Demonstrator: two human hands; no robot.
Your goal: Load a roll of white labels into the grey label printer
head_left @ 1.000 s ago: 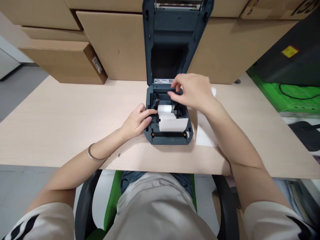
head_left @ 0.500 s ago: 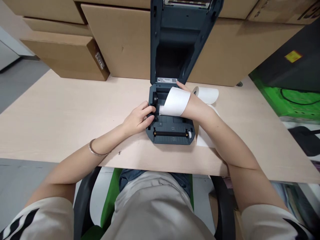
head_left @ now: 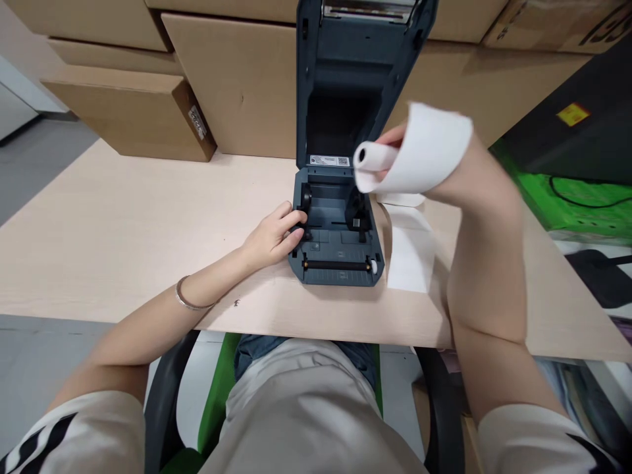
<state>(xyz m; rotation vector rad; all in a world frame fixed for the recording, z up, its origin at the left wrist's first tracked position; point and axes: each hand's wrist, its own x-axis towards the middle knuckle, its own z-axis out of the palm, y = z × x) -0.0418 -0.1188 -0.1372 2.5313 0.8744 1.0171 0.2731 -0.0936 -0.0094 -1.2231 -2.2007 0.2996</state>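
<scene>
A dark blue-grey label printer (head_left: 326, 238) stands on the table with its lid (head_left: 350, 76) raised. Its roll bay holds two black roll holders. My left hand (head_left: 276, 234) grips the printer's left side, its fingertips curled over the edge by the left holder. Above and right of the bay, my right hand (head_left: 392, 136) is closed round a white paper roll (head_left: 376, 157). A loose end of paper (head_left: 434, 148) curls from that roll over the wrist and hides much of the hand.
On the table right of the printer lies a white paper strip (head_left: 411, 253), part of another white roll (head_left: 402, 199) showing behind it. Cardboard boxes (head_left: 232, 85) line the back, close behind the lid. A black and green box (head_left: 587, 204) stands at right.
My right hand has lifted the paper roll out of the printer's bay, up and to the right, uncovering the right roll holder. My left hand has stayed in place.
</scene>
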